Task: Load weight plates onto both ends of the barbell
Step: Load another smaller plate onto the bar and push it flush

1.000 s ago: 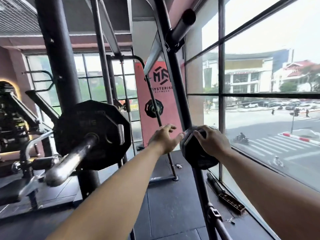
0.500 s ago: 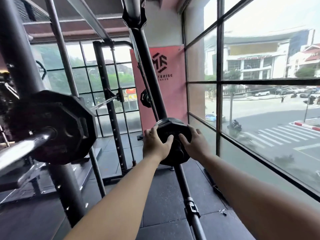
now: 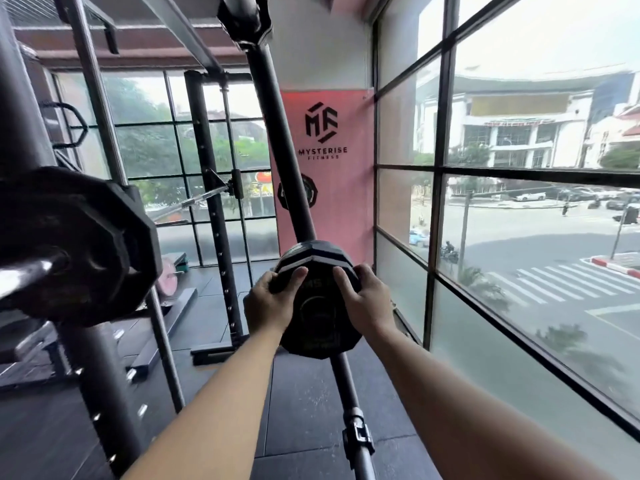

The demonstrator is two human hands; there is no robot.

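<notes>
As we reach forward with both arms, our left hand (image 3: 268, 303) and right hand (image 3: 367, 299) clamp the small black weight plate (image 3: 317, 317) by its upper edges, fingers curled round the rim and thumbs pressed on its face. It sits at the front of a stack against the slanted rack post (image 3: 277, 140), near the window (image 3: 519, 306). At left, the barbell (image 3: 31, 270) already carries one large plate (image 3: 104, 237), well apart.

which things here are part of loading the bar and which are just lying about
In the job: small plate, held by left hand and right hand; barbell end; big plate already on it.
Just about: pink plate near the floor; banner; far bar.
</notes>
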